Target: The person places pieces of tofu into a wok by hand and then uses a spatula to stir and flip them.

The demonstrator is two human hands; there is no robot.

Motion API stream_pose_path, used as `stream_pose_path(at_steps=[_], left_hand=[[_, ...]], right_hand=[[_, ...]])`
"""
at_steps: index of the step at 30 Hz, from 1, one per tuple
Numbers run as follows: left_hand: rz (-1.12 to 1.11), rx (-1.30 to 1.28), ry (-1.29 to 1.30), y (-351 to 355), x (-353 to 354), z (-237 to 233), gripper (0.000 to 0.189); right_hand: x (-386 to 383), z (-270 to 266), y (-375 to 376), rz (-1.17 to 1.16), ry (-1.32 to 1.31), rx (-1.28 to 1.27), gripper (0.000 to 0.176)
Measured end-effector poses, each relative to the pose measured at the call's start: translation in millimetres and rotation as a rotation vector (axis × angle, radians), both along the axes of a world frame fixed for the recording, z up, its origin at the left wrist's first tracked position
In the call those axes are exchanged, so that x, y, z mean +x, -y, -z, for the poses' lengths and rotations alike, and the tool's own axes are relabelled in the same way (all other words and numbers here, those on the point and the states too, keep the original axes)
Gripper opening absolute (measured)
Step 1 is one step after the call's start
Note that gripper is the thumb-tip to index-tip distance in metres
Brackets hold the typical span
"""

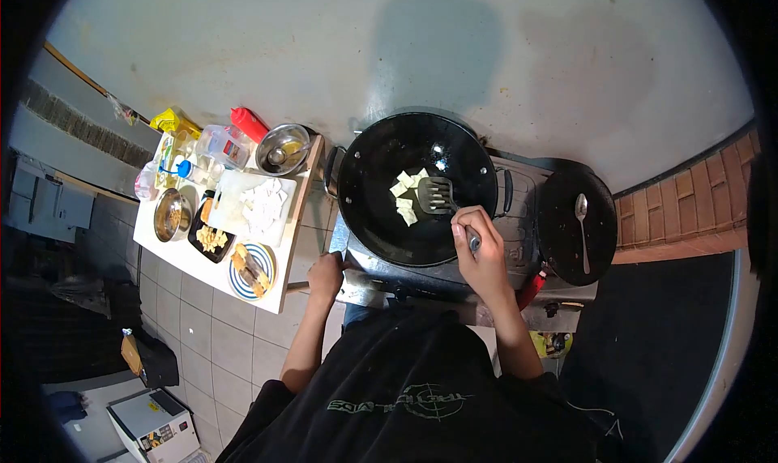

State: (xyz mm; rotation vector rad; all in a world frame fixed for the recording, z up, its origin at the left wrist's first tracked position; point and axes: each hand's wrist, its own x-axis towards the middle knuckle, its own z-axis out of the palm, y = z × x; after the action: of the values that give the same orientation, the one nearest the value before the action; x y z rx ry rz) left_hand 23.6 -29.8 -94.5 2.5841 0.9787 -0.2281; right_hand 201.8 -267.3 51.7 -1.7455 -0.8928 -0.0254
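Note:
A slotted spatula (436, 196) is in my right hand (481, 248), its head down in a large black wok (381, 228) on the stove. Several pale cubes (403, 197) lie in the wok, left of the spatula head and touching its edge. Below and to the left of the wok, my left hand (327, 277) is closed near the stove's front edge; whatever it grips, if anything, is hidden. White pieces (263, 204) lie on a white cutting board (227, 216) on the side table at the left.
The side table (279, 289) also bears a metal bowl (282, 149) with a ladle, a red bottle (248, 123), a second bowl (173, 215), a black tray (212, 238) and a striped plate (252, 272). Right of the wok, a spoon (583, 220) rests on a black pan (559, 244).

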Motion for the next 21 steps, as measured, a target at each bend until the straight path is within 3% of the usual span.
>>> stream_pose_path(at_steps=[15, 21], left_hand=[[-0.028, -0.022, 0.015, 0, -1, 2, 0.016], [-0.014, -0.023, -0.018, -3, -3, 9, 0.015]], right_hand=[[10, -3, -9, 0.017, -0.049, -0.076, 0.005], [36, 2, -31, 0.091, 0.065, -0.035, 0.007]])
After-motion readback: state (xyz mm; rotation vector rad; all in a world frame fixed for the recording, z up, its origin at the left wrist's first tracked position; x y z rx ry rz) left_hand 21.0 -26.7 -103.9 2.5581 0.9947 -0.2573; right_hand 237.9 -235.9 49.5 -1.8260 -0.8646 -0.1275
